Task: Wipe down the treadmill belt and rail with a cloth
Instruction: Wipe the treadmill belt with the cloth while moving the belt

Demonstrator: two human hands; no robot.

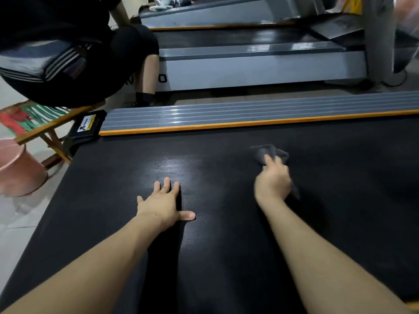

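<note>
while our left hand (163, 201) lies flat with fingers spread on the black treadmill belt (226, 257), our right hand (273, 181) has its grip curled round a dark grey cloth (264, 152), pressing it to the belt's right half. the ribbed grey rail (249, 114) with its orange edge runs just beyond, untouched.

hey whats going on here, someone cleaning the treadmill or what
Yes. A person leans over the black treadmill belt, wiping it with a dark grey cloth held in the right hand. The left hand lies flat on the belt, fingers spread. The grey ribbed rail with its orange edge runs along the far side, with no hand on it. Another person sits on a folding stool at upper left, near a pink bucket.
</note>
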